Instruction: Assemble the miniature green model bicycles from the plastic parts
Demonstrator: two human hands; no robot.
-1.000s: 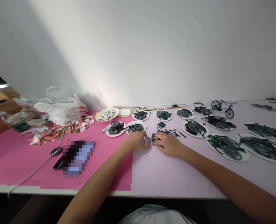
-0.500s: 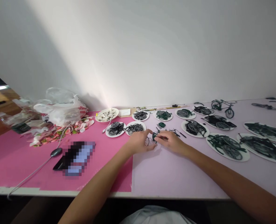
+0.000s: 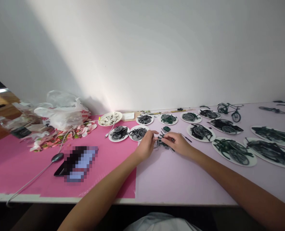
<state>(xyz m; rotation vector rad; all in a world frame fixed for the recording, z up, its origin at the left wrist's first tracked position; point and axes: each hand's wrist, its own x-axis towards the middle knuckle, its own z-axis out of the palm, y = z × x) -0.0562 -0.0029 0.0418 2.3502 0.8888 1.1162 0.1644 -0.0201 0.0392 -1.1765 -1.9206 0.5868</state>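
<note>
My left hand [image 3: 146,145] is closed in a pinch at the middle of the table, its fingertips by small dark parts; what it grips is too small to make out. Facing it, my right hand [image 3: 177,143] pinches a small dark bicycle part [image 3: 161,136]. Under and between the hands lie a grey spoked toy wheel [image 3: 156,144] and dark green bicycle parts [image 3: 165,145], partly hidden by fingers. Just beyond is a small green block-shaped piece [image 3: 166,129]. A thin dark rod [image 3: 188,139] lies to the right of my right hand.
White plates of toy bicycle parts, such as one plate [image 3: 110,136], stand behind and right. An upright toy bicycle [image 3: 229,109] is at back right. Left are a phone [image 3: 59,171], a dark oval device [image 3: 57,157] on a cable, pink petal-like pieces [image 3: 46,141] and plastic bags [image 3: 63,115].
My left hand has turned, its fingers drawn up and closed together. My right hand has shifted slightly, and more of the dark parts and grey wheel show below the hands.
</note>
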